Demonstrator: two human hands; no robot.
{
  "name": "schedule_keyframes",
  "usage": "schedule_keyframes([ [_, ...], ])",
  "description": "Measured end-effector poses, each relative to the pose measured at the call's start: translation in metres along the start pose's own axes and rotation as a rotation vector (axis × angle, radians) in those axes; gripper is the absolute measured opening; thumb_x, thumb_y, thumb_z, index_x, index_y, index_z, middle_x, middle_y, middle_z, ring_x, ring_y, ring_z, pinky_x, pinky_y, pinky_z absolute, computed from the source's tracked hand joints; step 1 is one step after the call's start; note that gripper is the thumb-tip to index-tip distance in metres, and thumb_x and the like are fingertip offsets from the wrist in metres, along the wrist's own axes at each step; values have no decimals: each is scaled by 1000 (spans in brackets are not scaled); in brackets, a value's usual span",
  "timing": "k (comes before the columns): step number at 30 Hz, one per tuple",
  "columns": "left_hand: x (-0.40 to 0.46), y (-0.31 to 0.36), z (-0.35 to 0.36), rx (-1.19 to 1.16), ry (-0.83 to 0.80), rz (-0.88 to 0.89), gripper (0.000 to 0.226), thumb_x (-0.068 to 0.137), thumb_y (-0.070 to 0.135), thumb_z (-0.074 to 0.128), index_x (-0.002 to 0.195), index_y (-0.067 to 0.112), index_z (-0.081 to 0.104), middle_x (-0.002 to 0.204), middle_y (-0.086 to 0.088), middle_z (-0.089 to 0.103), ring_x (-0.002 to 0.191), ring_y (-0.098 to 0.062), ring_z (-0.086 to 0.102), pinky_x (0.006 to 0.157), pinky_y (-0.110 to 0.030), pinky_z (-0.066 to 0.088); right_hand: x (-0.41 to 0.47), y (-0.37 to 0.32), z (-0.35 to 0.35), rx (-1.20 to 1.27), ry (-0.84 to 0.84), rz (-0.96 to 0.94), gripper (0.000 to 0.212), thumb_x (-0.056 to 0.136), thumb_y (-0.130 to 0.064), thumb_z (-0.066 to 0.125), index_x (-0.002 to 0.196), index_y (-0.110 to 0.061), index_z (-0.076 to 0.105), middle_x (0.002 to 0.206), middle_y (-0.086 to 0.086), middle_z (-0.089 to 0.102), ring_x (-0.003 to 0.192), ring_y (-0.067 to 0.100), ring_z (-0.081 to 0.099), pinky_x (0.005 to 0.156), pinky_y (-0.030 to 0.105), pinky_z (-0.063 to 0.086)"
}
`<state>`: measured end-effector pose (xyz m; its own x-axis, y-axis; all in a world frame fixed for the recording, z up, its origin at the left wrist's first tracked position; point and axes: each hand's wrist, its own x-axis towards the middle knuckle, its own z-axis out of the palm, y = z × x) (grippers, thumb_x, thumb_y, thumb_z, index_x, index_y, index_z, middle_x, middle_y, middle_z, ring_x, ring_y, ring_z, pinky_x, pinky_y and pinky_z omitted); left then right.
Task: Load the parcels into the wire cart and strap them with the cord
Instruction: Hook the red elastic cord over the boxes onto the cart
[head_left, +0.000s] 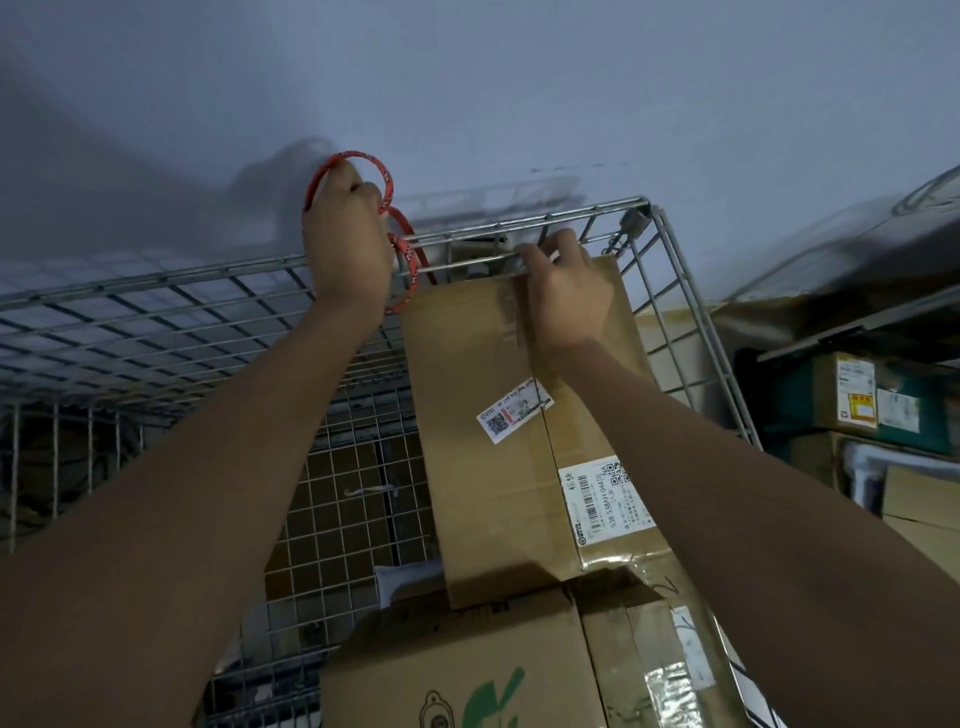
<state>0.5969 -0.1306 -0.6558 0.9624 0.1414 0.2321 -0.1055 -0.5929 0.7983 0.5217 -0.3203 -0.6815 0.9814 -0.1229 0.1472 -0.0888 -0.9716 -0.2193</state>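
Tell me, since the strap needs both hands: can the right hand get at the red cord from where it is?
Probably yes: the right hand rests on the tall parcel, the red cord in the left hand close beside, nothing between.
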Motion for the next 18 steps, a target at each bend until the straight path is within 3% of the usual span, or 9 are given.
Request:
schedule_keyframes([
  [3,-1,4,-1,2,-3,-40,51,86,-6,48,64,36,30,69,20,29,71,22,42,67,3,30,-1,15,1,61,142,27,9,79,-7,65,85,-10,70,92,8,63,57,25,58,42,22,32],
  [6,-2,1,-3,30,-6,-6,50,87,-7,47,64,34,31,70,19,30,70,19,44,66,1,31,-17,20,-10,177,231,73,7,83,-14,61,86,-11,66,88,5,62,60,25,55,46,26,34],
  [8,-1,2,-7,199,-28,50,38,90,-5,48,67,25,41,76,12,39,70,6,47,67,-7,33,-36,24,-25,224,207,56,4,86,-15,58,86,-12,61,81,0,58,58,20,51,46,28,35],
  [10,-2,5,-17,374,-54,80,13,93,3,51,83,8,59,97,-6,55,86,-11,53,75,-16,35,-65,31,-40,212,141,38,7,88,-15,58,82,-12,55,74,-5,52,53,16,45,44,28,36],
  [12,-3,11,-28,356,-37,97,17,94,9,50,100,0,64,113,-16,59,101,-26,57,88,-28,44,-101,38,-55,201,37,27,9,88,-16,60,82,-13,55,71,-5,53,51,14,48,43,27,40],
  [14,-12,30,-47,246,2,65,21,97,13,48,104,3,65,108,-13,64,96,-21,61,87,-23,47,-140,44,-73,175,-132,-5,6,87,-18,61,88,-19,55,68,-8,54,51,9,52,45,26,47],
  [16,-32,48,-67,96,-36,-69,22,99,17,46,98,8,66,93,-2,67,77,-10,58,72,-14,47,-179,47,-92,122,-399,-21,10,87,-25,59,91,-29,51,67,-13,51,56,4,52,51,19,47],
  [18,-65,66,-90,-281,-168,-323,28,102,19,43,82,15,63,77,7,62,55,-4,45,51,-17,40,-219,51,-111,52,-663,19,10,88,-32,54,97,-32,51,75,-12,54,65,7,54,58,19,46],
])
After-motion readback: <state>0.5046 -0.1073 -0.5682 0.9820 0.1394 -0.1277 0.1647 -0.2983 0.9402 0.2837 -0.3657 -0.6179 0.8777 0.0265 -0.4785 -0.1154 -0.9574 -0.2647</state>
